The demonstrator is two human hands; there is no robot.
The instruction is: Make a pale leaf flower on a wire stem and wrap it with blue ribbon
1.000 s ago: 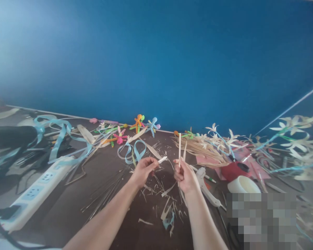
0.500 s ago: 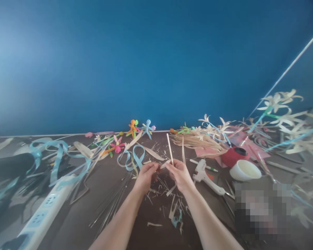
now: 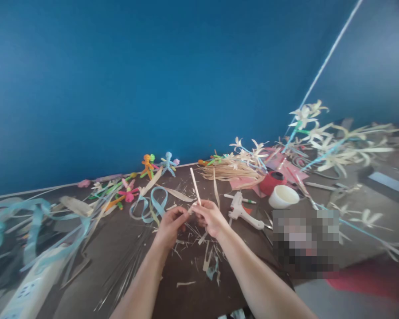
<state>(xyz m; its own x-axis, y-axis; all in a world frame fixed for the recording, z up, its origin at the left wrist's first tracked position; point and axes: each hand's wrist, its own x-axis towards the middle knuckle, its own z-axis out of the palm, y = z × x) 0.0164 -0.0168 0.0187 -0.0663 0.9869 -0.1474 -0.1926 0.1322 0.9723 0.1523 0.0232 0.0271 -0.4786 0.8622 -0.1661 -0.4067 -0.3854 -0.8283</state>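
Observation:
Upright in my right hand (image 3: 210, 218) stands a slim white stick (image 3: 195, 185), pinched between thumb and fingers. My left hand (image 3: 171, 225) is closed, its thumb and forefinger on a small pale strip of husk (image 3: 192, 208) at the stick's lower end. The fingertips of both hands nearly meet there, so part of the strip is hidden. Below the hands, pale scraps (image 3: 186, 283) and a bit of blue ribbon (image 3: 212, 268) lie on the dark table (image 3: 182, 301). A loop of light-blue ribbon (image 3: 159, 204) rests just beyond my left hand.
To the right are a white glue gun (image 3: 242, 212), a marker (image 3: 249, 200), a white cup (image 3: 284, 197), a red spool (image 3: 271, 182) and pale husk flowers (image 3: 319, 133). Leftward lie thin wires (image 3: 123, 274) and a power strip (image 3: 28, 288). Pipe-cleaner figures (image 3: 168, 164) stand by the blue wall (image 3: 173, 79).
The view has turned right, so things on the table appear further left. My hands still hold the stick and strip close together; the stick leans slightly more to the left.

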